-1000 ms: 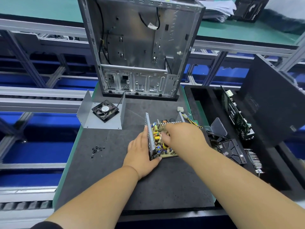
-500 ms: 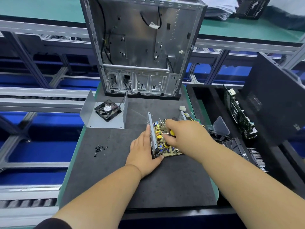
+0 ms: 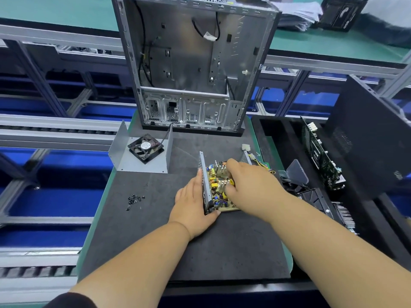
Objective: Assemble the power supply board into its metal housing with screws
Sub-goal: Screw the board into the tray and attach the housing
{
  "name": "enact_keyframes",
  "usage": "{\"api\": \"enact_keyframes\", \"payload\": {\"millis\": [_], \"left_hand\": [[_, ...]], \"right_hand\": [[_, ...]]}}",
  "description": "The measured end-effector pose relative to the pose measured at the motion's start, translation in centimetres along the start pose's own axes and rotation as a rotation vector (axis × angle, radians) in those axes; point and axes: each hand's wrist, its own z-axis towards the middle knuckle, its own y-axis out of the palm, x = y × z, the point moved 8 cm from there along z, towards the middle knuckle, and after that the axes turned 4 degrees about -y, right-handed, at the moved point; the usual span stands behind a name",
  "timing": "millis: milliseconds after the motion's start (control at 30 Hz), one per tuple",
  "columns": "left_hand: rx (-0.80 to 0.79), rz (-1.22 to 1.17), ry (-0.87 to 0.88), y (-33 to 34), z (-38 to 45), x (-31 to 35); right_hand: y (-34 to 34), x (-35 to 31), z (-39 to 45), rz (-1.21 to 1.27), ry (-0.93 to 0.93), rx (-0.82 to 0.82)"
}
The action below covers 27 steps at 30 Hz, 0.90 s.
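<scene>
Shifted little since one second ago: right hand (image 3: 251,185) slid slightly toward the far end of the power supply board (image 3: 219,187), left hand (image 3: 193,203) kept in place.

Left hand pressed flat, fingers straight, against the outside of the upright wall of the metal housing (image 3: 205,185), thumb hooked at the near corner. Right hand curled down over the board; fingers touching components, but cannot tell whether really pinching something, because knuckles hide the tips. Board lying inside the housing, just right of the left grip.

To do this step well: hold the wall steady with the left hand, push on the board's edge rather than on the capacitors and coils, seat it flat until the holes line up, only then reach for the screws (image 3: 133,200), lying well left of the left grip.

Dark mat on a green-edged bench (image 3: 155,241). Beyond the grip, an open computer case (image 3: 191,63); far left, a fan (image 3: 145,147) in a grey bracket. Right of the right grip, a black tray (image 3: 278,130) with more parts.
</scene>
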Motion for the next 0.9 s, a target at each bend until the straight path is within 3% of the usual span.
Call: {"api": "enact_keyframes", "payload": {"millis": [133,300,533,900], "left_hand": [[0.003,-0.015,-0.001,0.0,0.0,0.0],[-0.001,-0.016,-0.018,0.2,0.0,-0.2],[0.007,-0.017,-0.019,0.2,0.1,-0.3],[-0.003,-0.010,-0.017,0.2,0.0,-0.3]], "right_hand": [[-0.5,-0.4,-0.1,0.081,-0.056,-0.076],[0.1,-0.2,0.8,-0.072,0.004,-0.122],[0.1,0.9,0.4,-0.257,0.175,0.034],[-0.5,-0.1,-0.9,0.159,-0.027,-0.140]]}}
